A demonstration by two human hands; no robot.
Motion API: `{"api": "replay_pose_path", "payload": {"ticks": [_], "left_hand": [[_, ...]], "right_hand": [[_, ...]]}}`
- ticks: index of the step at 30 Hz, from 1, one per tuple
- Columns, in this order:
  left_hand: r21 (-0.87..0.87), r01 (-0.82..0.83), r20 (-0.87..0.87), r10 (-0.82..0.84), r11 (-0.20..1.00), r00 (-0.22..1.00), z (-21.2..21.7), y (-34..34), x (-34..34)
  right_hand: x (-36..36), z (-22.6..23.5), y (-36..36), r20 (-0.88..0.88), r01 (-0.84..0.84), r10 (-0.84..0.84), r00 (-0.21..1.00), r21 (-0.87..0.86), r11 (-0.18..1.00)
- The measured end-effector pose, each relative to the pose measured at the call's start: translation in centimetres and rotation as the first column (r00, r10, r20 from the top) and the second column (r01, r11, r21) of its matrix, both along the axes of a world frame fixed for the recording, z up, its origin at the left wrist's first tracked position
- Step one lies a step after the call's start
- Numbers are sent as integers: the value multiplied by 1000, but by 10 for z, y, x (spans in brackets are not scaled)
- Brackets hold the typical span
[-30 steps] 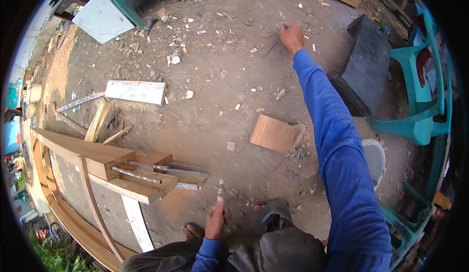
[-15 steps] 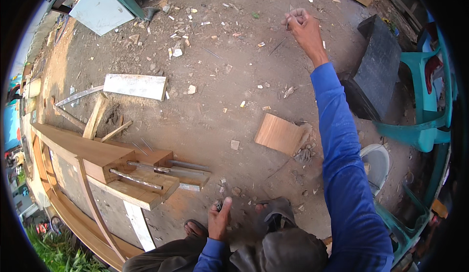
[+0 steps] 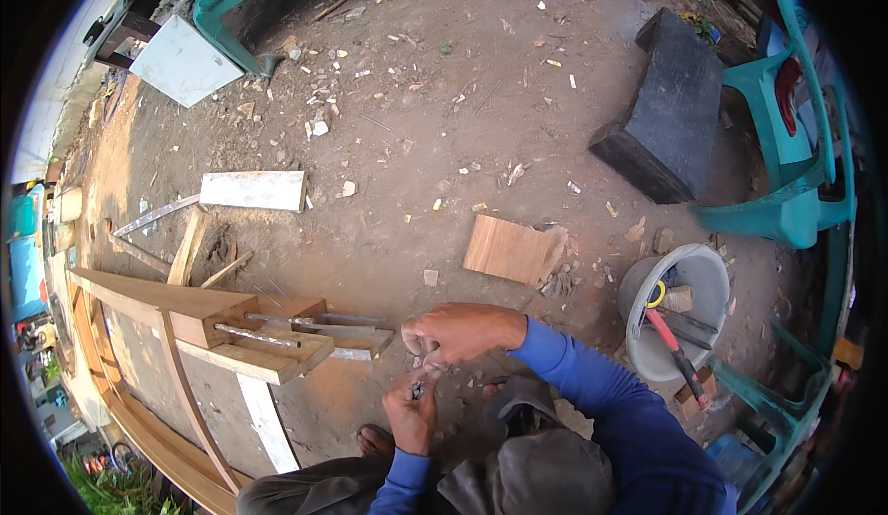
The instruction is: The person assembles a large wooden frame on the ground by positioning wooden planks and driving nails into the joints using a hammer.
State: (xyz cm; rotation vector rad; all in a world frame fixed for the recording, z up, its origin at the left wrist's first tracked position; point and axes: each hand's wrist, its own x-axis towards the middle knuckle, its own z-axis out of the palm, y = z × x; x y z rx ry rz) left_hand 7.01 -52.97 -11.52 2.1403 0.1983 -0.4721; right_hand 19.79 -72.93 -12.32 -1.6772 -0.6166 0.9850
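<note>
My left hand [image 3: 412, 415] is closed around a small dark thing, too small and covered to name. Just above it, my right hand [image 3: 467, 332] is bent inward, its fingers pinched together at the left thumb and fingertips. Whatever the right fingers hold is hidden. To the left of both hands lie stacked wooden beams [image 3: 208, 304], with metal rods [image 3: 257, 335] sticking out of their ends toward me. A white-stained board [image 3: 266, 421] slants down from under them.
A brown wood offcut [image 3: 504, 250] lies ahead on the littered dirt. Right of it stand a grey bucket [image 3: 643, 344] with a red-and-black handled tool [image 3: 673, 341], a black block [image 3: 680, 104] and a green plastic chair [image 3: 786, 210]. A white-faced plank [image 3: 252, 190] lies far left.
My right arm has drawn back from far out over the ground at the upper right, bringing the hand to my left one. The bucket and its tool are now uncovered.
</note>
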Motion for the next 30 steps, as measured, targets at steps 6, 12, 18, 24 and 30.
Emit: {"api": "replay_pose_path", "payload": {"ticks": [6, 12, 18, 24, 30], "left_hand": [[-308, -286, -449, 126, 907, 885, 4, -6, -4], [-357, -575, -728, 167, 736, 665, 6, 23, -14], [-460, -493, -673, 72, 738, 736, -16, 18, -19], [-477, -571, -675, 138, 668, 725, -28, 11, -40], [-269, -347, -313, 259, 898, 914, -49, 25, -46]], "right_hand": [[150, -60, -121, 725, 927, -623, 293, -57, 370], [217, -140, -183, 909, 872, 22, 416, -405, 275], [220, -144, -219, 932, 887, 242, 272, -340, 313], [129, -71, -123, 694, 846, -542, 474, -190, 498], [-26, -9, -12, 170, 421, -388, 906, -269, 866]]}}
